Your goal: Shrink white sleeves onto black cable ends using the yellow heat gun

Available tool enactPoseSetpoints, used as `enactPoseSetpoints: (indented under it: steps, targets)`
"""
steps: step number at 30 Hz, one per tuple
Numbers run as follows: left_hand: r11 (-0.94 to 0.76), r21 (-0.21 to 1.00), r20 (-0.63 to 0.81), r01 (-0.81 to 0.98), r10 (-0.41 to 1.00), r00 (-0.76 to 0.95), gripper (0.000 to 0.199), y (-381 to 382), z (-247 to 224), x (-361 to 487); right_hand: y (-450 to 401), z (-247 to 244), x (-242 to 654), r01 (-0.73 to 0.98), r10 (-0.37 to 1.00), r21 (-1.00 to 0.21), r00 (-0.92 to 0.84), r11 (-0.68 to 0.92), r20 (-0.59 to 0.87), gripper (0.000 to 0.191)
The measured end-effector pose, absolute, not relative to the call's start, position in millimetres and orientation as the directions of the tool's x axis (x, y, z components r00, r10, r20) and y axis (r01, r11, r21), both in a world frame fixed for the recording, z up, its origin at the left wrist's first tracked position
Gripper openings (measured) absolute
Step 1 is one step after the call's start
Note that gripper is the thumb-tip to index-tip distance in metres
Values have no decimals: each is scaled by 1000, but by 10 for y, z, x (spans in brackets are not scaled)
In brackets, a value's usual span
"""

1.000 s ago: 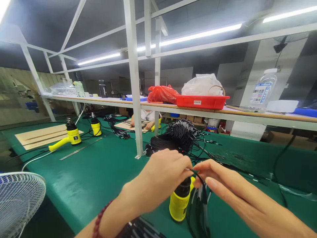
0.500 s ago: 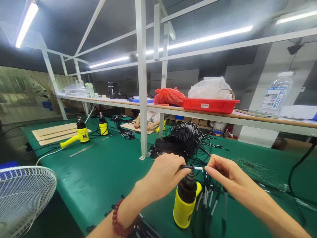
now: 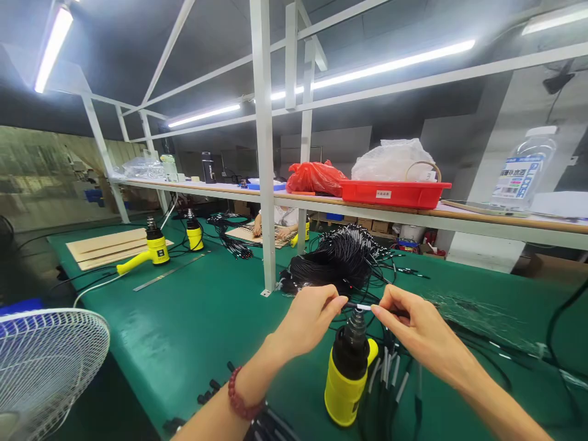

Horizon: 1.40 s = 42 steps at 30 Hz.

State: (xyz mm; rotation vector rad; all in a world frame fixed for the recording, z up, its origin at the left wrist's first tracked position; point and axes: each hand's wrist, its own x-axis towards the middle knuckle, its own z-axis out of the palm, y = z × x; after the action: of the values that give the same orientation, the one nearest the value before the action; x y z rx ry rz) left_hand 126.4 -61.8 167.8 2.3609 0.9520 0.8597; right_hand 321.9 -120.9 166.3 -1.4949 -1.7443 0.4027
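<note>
Between thumb and fingers, my left hand (image 3: 312, 315) pinches the dark left end of a black cable (image 3: 351, 304) with a white sleeve (image 3: 364, 307) on it. My right hand (image 3: 408, 315) pinches the same cable just right of the white sleeve. This stretch is level, right above the nozzle of a yellow and black heat gun (image 3: 346, 376) standing upright. Right of the heat gun lie several cables with grey sleeves (image 3: 390, 370). Under my left forearm are more black cable ends (image 3: 271, 422), partly hidden.
A large bundle of black cables (image 3: 331, 263) lies behind my hands. A white post (image 3: 264, 153) carries a shelf with a red tray (image 3: 395, 195). Two other heat guns (image 3: 157, 245) stand far left, near flat boards (image 3: 105, 245). A fan (image 3: 50, 367) is at left; another person's hands (image 3: 271, 230) work beyond.
My left hand has shifted left along the cable, and my right hand has come slightly left. The white sleeve now sits directly above the heat gun nozzle. The view has shifted a little.
</note>
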Motion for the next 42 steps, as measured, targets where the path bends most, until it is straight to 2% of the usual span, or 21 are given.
enactPoseSetpoints:
  steps: [23, 29, 31, 36, 42]
  targets:
    - [-641, 643, 399, 418, 747, 532, 25, -541, 1613, 1305, -1112, 1618, 3260, 762, 938, -613, 20, 209, 345, 29]
    - [-633, 695, 414, 340, 740, 530, 16, -513, 1626, 1284, -1188, 1729, 3294, 760, 958, -608, -67, 229, 277, 31]
    - [-623, 700, 391, 348, 743, 543, 21, -504, 1624, 1279, -1211, 1761, 3294, 756, 953, -606, -76, 248, 295, 32]
    - [-610, 658, 321, 441, 757, 569, 49, -481, 1584, 1295, -1224, 1789, 3269, 750, 947, -608, -74, 260, 314, 30]
    - [-638, 662, 372, 393, 735, 567, 38, -486, 1590, 1315, -1214, 1785, 3270, 761, 944, -597, -61, 254, 325, 27]
